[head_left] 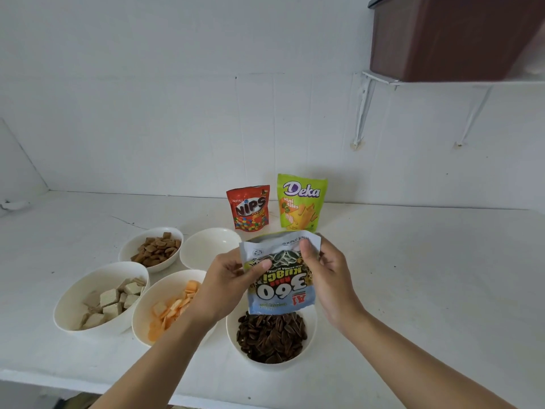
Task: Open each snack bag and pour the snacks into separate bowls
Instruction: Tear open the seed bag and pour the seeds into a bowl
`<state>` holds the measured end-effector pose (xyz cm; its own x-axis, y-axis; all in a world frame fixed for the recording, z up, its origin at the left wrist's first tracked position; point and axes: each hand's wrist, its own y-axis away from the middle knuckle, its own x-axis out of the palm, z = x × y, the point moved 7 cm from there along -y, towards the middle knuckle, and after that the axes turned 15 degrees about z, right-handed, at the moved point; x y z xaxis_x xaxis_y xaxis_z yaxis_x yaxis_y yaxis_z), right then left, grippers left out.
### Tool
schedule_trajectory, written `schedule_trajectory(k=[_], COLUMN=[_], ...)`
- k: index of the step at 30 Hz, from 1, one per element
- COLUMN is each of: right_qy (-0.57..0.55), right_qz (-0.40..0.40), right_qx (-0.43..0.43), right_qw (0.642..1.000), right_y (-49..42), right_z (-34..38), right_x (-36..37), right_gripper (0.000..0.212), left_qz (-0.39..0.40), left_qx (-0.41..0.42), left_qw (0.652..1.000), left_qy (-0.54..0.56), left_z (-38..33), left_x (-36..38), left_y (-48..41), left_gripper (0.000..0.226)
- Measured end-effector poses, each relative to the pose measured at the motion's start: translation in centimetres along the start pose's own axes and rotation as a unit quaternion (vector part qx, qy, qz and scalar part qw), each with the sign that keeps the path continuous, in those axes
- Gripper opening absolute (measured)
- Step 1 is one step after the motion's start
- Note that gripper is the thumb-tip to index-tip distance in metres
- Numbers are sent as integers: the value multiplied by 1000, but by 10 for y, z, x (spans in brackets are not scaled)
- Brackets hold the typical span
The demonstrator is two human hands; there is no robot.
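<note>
A blue-grey sunflower seed bag (280, 286) hangs upside down over a white bowl (233, 332) holding dark seeds (271, 339). My left hand (227, 281) pinches the bag's left side and my right hand (327, 271) grips its upper right corner. Behind stand a red Nips bag (249, 208) and a green Deka bag (300, 202), both upright. An empty white bowl (206, 249) sits behind the held bag. Other bowls hold brown pieces (156, 248), pale wafer cubes (110, 302) and orange crackers (174, 309).
Everything stands on a white counter (413, 276) against a white wall. A white shelf (442, 79) on brackets carries a brown box (454, 36) at the upper right. The counter's front edge (88, 382) runs along the bottom left.
</note>
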<state>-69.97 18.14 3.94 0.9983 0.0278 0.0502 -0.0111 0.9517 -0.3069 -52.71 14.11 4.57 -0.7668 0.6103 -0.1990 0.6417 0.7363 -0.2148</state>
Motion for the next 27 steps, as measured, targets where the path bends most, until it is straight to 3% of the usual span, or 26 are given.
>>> schedule_trajectory(k=[4,9,15,20,23,27], right_qy=[26,40,130,202,233,184], right_qz=[33,80,144,158,127,103], right_qx=[-6,-30,22,14,9,45], right_qw=[999,996,981,966,964,976], right_y=[-5,-13,-23,-24,-30,-32], right_z=[7,19,-9,-26,-26,-37], right_x=[6,24,45,67,68,58], right_gripper=[21,19,29,14,15,7], left_qz=[-6,-30,-155,-203,-173,-77], left_qx=[42,57,52,31,5,-32], left_qw=[999,982,980,973,976,983], left_qy=[-5,-178,-116,-103,-131,-163], left_z=[-21,-49,-44,-27,-19,-15], left_x=[-11,-31,-65,-85,-90,-89], left_y=[1,2,39,66,66,51], left_gripper=[30,18,9,6,7,18])
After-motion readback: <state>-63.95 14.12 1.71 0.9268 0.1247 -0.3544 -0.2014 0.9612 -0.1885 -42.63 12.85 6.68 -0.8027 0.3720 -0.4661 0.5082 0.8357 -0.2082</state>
